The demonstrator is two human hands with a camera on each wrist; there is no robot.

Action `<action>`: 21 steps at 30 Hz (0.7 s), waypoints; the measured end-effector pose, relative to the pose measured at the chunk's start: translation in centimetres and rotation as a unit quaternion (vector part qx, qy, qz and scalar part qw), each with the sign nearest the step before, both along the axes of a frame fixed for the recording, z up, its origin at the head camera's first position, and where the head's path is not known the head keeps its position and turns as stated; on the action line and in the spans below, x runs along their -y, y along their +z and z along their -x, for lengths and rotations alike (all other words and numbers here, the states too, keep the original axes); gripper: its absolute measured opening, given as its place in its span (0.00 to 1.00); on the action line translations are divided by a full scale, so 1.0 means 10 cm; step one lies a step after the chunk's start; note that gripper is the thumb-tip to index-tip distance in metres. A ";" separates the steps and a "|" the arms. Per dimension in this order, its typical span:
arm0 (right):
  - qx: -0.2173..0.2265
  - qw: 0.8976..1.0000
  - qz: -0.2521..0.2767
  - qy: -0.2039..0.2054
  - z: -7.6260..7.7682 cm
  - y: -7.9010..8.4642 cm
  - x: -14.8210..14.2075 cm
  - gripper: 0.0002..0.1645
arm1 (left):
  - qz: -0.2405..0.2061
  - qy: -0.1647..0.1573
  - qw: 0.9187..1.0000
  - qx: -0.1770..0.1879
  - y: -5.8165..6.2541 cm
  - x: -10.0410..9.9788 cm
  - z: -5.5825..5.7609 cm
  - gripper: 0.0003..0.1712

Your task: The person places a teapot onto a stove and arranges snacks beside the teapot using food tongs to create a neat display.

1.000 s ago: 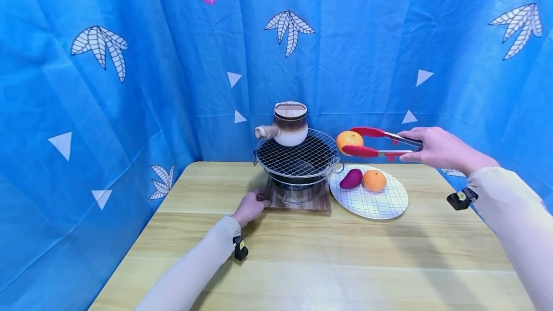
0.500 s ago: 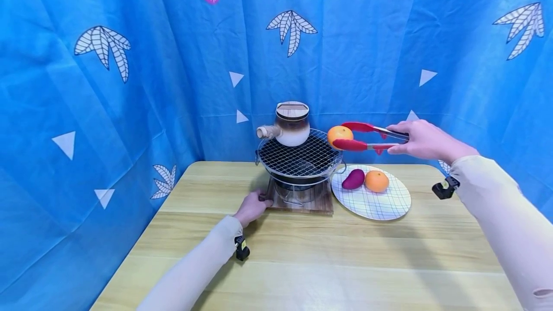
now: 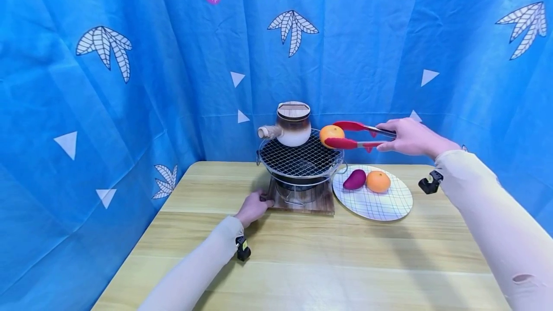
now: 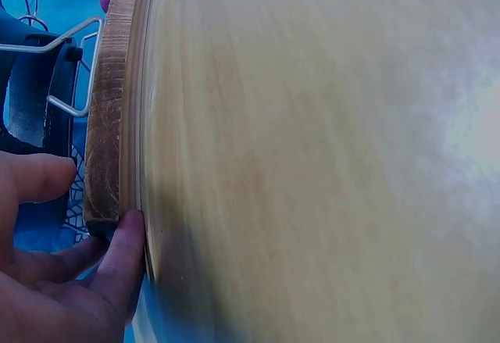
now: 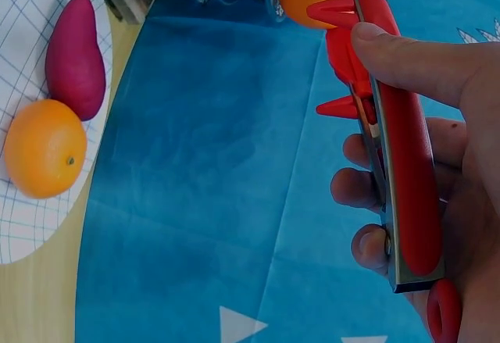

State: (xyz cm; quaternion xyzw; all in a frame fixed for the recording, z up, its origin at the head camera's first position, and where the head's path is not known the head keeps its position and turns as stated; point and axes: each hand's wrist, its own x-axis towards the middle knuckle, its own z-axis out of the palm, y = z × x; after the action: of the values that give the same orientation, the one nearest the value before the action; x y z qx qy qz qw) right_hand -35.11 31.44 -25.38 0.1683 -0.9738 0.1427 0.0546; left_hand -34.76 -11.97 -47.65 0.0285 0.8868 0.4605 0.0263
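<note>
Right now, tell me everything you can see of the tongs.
The tongs have red, rubbery-looking tips, silver metal arms, a red strip along the handle and a red loop at its end. In the head view they are roughly level, gripped by the right hand, tips pointing left, holding an orange near the right edge of the grill.

The right hand has swung leftward with the tongs, bringing the gripped orange along. A second ago that orange hung above the far edge of the plate, clear of the rack; now, in the head view, it overlaps the rack's far right rim, and the gap to the pot has narrowed. The hand, earlier beyond the plate's right edge, now lines up with it. More of the right sleeve shows, including a small slit.
</note>
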 end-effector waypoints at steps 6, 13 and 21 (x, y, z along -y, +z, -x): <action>0.006 1.000 -0.003 -0.002 0.09 -0.02 0.05 0.50 | 0.004 0.005 1.000 0.000 0.01 0.00 -0.01 0.29; 0.015 1.000 0.002 -0.006 0.15 -0.04 0.10 0.51 | 0.001 0.006 1.000 0.001 0.02 -0.01 -0.02 0.29; 0.012 1.000 0.002 0.003 0.16 -0.03 0.16 0.50 | 0.003 0.004 1.000 -0.001 -0.02 -0.01 0.01 0.29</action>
State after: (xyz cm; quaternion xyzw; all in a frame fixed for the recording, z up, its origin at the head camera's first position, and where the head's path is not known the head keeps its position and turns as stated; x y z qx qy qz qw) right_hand -36.75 29.87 -25.65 0.1692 -0.9737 0.1467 0.0429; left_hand -34.84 -11.90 -47.81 0.0254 0.8883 0.4580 0.0231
